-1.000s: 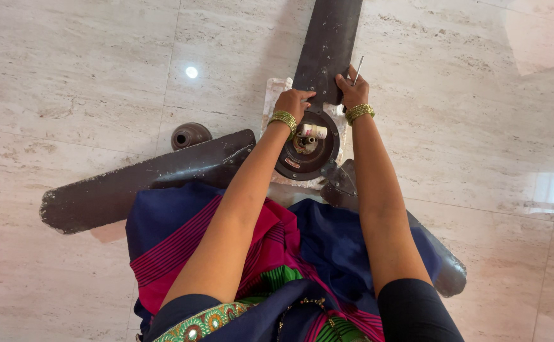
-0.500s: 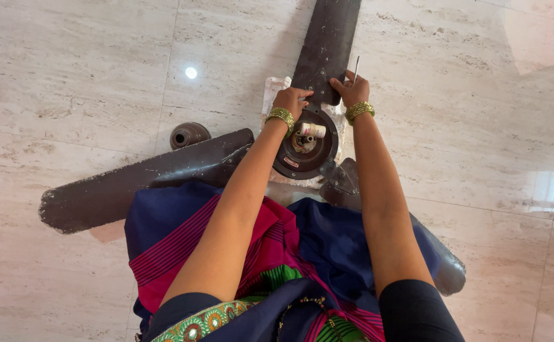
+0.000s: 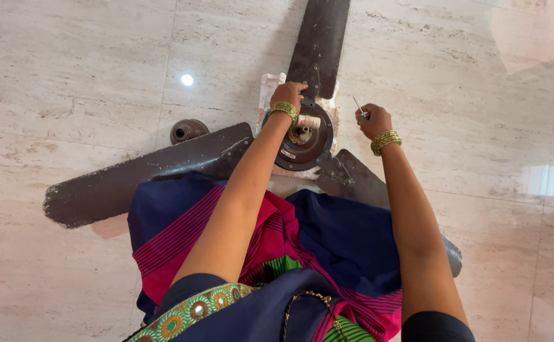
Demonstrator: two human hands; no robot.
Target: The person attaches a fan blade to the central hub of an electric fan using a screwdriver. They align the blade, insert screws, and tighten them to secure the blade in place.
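Since the earlier frame, the right hand [image 3: 373,120] has been drawn off the far fan blade [image 3: 320,44] to the right, closed around a thin metal tool [image 3: 358,106]. At the blade's root, the left hand [image 3: 288,94] is curled, beside the dark motor hub [image 3: 305,145] lying on the marble floor [image 3: 68,76].

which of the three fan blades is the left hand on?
The far blade, pointing straight away from the person. The left hand rests at its root by the hub. The left blade and the right blade go untouched.
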